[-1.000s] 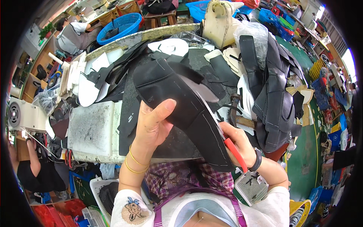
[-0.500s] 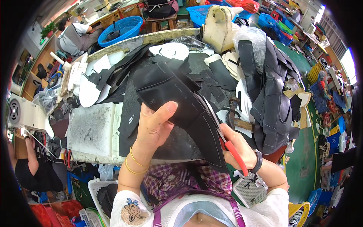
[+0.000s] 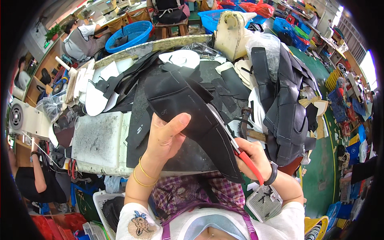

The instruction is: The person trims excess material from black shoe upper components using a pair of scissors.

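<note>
Cluttered workbench [image 3: 100,140]: one leather piece [image 3: 192,116], one scissors [image 3: 244,158].

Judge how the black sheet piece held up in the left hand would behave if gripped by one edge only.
The black sheet piece is thin and broad, so it would probably droop. It looks light: the left hand props it with fingers alone. Red-handled scissors in the right hand meet its edge, suggesting soft material.
</note>
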Tool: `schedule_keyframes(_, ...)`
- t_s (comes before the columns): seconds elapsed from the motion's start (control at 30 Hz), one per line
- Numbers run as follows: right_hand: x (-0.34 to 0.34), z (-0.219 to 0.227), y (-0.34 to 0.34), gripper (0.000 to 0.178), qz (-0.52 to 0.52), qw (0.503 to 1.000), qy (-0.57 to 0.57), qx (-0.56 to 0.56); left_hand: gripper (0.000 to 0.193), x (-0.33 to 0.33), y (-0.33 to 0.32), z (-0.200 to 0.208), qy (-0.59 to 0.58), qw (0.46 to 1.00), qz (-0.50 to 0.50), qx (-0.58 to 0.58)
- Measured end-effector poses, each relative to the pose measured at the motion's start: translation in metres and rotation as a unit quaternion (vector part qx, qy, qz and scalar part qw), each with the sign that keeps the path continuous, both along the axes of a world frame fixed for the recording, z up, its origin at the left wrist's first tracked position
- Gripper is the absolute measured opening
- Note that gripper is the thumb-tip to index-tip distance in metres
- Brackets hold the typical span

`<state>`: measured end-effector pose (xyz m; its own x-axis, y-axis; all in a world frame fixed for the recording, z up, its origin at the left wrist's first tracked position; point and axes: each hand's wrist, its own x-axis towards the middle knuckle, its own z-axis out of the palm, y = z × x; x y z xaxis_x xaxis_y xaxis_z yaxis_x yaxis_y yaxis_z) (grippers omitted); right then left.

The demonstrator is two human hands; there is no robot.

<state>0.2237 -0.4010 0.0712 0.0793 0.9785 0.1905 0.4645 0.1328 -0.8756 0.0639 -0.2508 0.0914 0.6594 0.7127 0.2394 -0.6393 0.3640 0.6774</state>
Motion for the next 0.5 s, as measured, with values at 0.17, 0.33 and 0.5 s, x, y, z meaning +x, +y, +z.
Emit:
schedule_keyframes(0.17,-0.002,0.012,0.009,0.027,0.008,1.0,0.018,-0.014,0.072,-0.004,-0.001,-0.004,0.052,0.998,-0.04,0.022)
schedule_keyframes(0.33,-0.004,0.012,0.013,0.025,0.006,1.0,0.022,-0.017,0.038,-0.002,-0.004,-0.007,0.029,0.999,-0.041,-0.014)
schedule_keyframes(0.5,-0.003,0.019,0.016,0.021,0.001,0.998,0.029,-0.058,0.036,-0.002,-0.004,-0.012,0.039,0.998,-0.054,-0.002)
